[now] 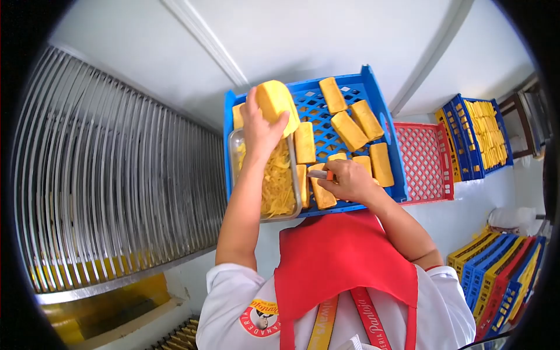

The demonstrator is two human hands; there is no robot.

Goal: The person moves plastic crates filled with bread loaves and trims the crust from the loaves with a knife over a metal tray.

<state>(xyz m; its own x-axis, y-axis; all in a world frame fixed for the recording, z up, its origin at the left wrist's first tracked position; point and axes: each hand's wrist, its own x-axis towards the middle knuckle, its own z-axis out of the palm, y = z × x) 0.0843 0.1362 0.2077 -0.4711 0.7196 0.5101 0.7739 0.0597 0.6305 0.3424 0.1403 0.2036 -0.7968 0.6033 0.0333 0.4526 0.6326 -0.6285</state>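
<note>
My left hand point(262, 128) is wrapped round a large yellow block point(274, 104), raised over the back left of a blue crate point(385, 122). Below it, a clear tray point(234, 175) full of thin yellow shavings point(276, 185) sits at the crate's left side. My right hand point(350, 179) is closed on a small knife point(319, 174) with an orange handle, its blade pointing left over the blocks. Several golden rectangular blocks point(349, 130) lie spread in the crate.
A metal rack point(122, 175) stands at the left. To the right are a red crate point(421, 160), a blue crate point(464, 137) holding yellow strips, and a stack of coloured crates point(496, 271). A wall point(326, 35) rises behind.
</note>
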